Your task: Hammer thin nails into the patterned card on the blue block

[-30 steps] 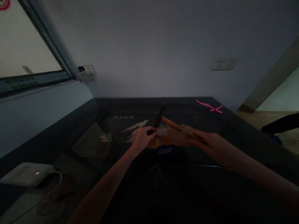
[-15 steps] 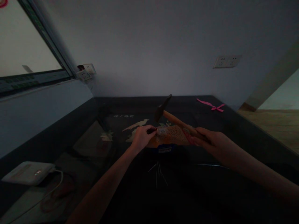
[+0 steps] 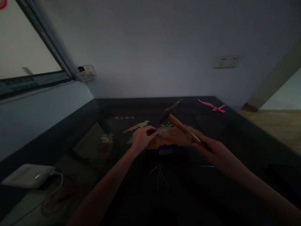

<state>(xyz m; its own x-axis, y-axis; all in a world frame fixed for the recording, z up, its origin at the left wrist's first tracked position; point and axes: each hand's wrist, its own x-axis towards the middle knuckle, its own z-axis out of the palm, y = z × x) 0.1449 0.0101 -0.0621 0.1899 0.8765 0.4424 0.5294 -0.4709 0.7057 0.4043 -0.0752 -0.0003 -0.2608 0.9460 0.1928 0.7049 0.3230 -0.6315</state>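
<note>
My right hand (image 3: 213,149) is closed around the wooden handle of a hammer (image 3: 180,124), whose dark head hangs above the far edge of a speckled orange-brown piece (image 3: 176,135). My left hand (image 3: 144,137) pinches at the left end of that piece, thumb and forefinger together. What sits between those fingertips is too small and dark to make out. Beneath the speckled piece shows a blue object (image 3: 155,151) with a white label. Several thin metal nails or pins (image 3: 160,174) lie loose on the dark table (image 3: 131,201) nearer to me.
A white power bank (image 3: 29,175) with a cable lies on the table's left side. At the far right is a pink ribbon (image 3: 217,109). The wall (image 3: 150,56) rises behind the table, with a socket plate (image 3: 227,61) on it. Bird and flower pictures decorate the tabletop.
The hammer head has swung right and turned, and its handle has tilted with it. My left hand stays nearly where it was at the speckled piece.
</note>
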